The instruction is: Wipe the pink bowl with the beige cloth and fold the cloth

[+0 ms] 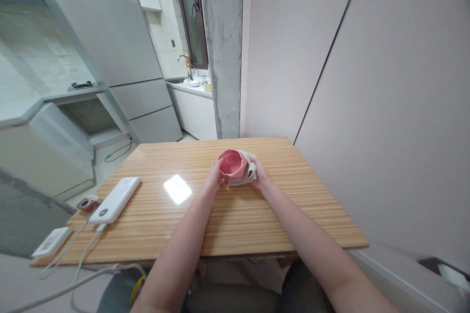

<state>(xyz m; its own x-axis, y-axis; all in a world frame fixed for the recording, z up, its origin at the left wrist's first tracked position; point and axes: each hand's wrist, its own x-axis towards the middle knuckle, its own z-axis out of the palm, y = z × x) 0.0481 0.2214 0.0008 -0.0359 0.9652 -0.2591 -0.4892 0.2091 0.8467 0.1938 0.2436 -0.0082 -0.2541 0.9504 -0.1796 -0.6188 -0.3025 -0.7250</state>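
Note:
A pink bowl (232, 163), tilted so that its hollow faces me, is held above the wooden table (271, 225) between my two hands. My left hand (216, 175) is closed on the bowl's left side, with the thumb near the rim. Against the bowl's right side and underside lies a folded light grey cloth (250, 172). My right hand (260, 174) grips this cloth and presses it to the bowl; some of its fingers are hidden behind the cloth.
On the table's left side lie a white power bank (116, 200) with cables, a small red-brown object (87, 204) and a white box-shaped device (52, 242). A pale wall (352, 107) rises on the right. Behind the table stand a concrete pillar (224, 49) and a fridge (106, 24).

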